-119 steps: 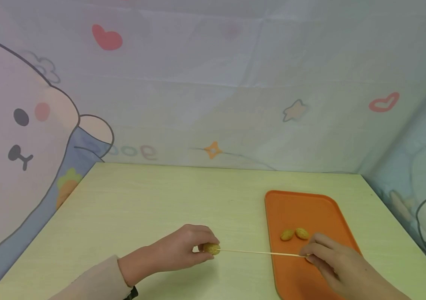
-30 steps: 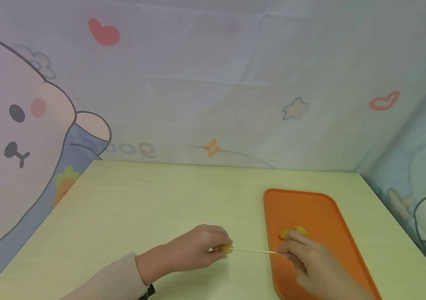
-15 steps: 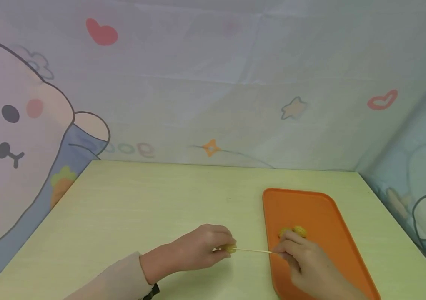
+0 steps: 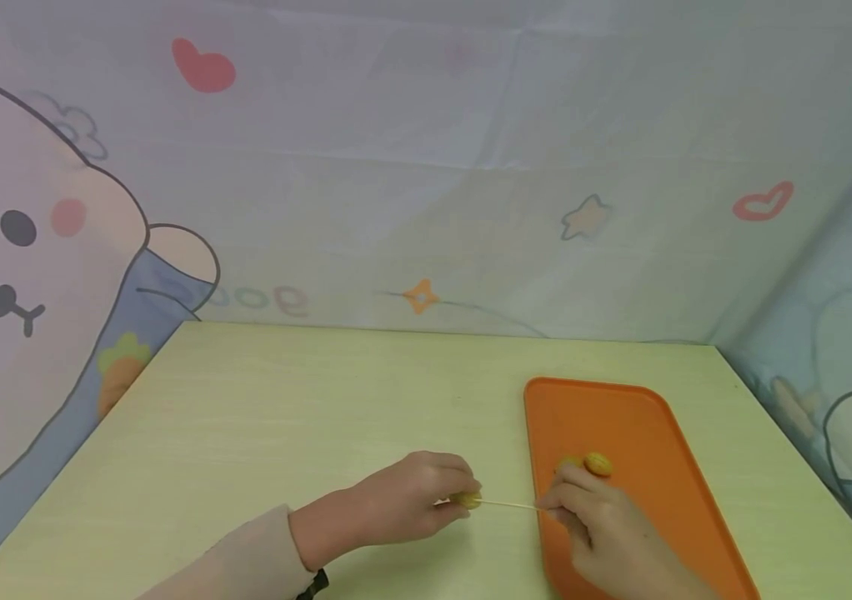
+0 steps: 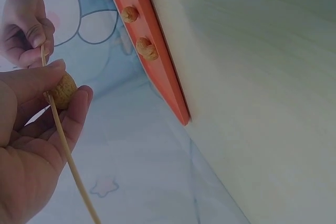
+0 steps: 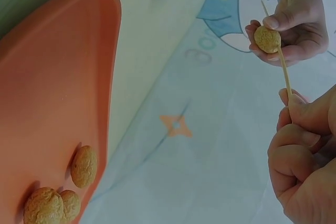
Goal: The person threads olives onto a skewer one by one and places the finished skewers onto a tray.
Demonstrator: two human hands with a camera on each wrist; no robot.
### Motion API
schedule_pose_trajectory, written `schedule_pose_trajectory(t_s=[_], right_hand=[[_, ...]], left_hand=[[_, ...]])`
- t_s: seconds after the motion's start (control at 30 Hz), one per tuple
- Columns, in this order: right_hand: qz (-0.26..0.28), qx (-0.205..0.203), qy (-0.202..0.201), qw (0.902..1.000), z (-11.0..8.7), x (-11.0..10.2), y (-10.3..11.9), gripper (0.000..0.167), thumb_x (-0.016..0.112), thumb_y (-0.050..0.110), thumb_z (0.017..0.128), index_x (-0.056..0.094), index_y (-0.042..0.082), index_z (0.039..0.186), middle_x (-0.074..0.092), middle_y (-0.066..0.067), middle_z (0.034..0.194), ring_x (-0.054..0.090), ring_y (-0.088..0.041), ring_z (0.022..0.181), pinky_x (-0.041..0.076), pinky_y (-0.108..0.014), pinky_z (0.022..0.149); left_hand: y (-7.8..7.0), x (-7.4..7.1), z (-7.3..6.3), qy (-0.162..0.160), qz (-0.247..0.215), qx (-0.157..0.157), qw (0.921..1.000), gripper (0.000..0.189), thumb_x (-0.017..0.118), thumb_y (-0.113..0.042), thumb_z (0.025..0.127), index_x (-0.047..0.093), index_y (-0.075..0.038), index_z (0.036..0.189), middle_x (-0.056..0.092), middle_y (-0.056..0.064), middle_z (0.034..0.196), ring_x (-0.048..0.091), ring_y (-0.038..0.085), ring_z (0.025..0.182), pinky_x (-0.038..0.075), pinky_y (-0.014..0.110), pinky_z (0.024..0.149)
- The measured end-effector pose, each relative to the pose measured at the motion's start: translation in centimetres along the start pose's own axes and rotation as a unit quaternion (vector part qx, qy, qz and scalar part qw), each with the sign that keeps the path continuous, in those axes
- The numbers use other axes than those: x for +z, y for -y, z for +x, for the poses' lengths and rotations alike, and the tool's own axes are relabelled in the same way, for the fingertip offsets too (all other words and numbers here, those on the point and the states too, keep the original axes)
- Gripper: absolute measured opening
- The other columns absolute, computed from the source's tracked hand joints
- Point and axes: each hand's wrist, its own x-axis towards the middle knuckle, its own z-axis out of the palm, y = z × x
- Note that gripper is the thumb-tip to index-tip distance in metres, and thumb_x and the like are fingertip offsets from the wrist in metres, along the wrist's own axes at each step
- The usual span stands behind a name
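Observation:
My left hand [image 4: 422, 497] pinches a wrinkled golden-brown ball [image 6: 267, 39] between thumb and fingers. A thin bamboo skewer [image 5: 71, 161] appears to run through this ball, its far part sticking out past the left hand in the left wrist view. With thumb and fingertips my right hand [image 4: 606, 525] grips the skewer's other end, a short bare length showing between the hands. Both hands are above the table, the right over the left edge of an orange tray [image 4: 621, 408]. Three similar wrinkled balls lie on the tray; one ball [image 4: 598, 464] shows beyond the right hand, which partly hides another.
The pale wooden table [image 4: 321, 392] carries the tray on its right side. A printed cloth [image 4: 366, 167] with cartoon figures hangs behind the table and along its sides. The tray's raised rim [image 6: 113, 77] stands near the right hand.
Over the earlier frames the left hand, with the ball, has moved right and the right hand left. The bare skewer between them has become shorter. Both keep their hold.

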Motion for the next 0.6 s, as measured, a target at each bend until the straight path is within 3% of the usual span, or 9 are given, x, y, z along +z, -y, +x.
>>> schedule_pose_trajectory(t_s=[0.3, 0.6], right_hand=[[-0.021, 0.003, -0.022, 0.9995, 0.0, 0.5, 0.2, 0.043, 0.069, -0.027, 0.064, 0.066, 0.010, 0.086, 0.048, 0.009, 0.084, 0.042, 0.005, 0.065, 0.041, -0.004, 0.060], [-0.020, 0.011, -0.018, 0.9996, -0.1, 0.9, 0.4, 0.039, 0.069, -0.024, 0.067, 0.066, 0.011, 0.085, 0.050, 0.008, 0.083, 0.042, 0.004, 0.066, 0.040, -0.004, 0.060]], left_hand=[[-0.2, 0.3, 0.6, -0.002, 0.015, 0.008, 0.9999, 0.014, 0.072, 0.004, 0.081, 0.070, -0.001, 0.094, 0.065, 0.004, 0.089, 0.060, 0.009, 0.079, 0.045, 0.005, 0.074], [-0.3, 0.9, 1.1, 0.005, 0.026, 0.014, 0.9996, 0.014, 0.072, 0.004, 0.081, 0.071, -0.001, 0.093, 0.066, 0.003, 0.090, 0.061, 0.008, 0.082, 0.045, 0.005, 0.075]])
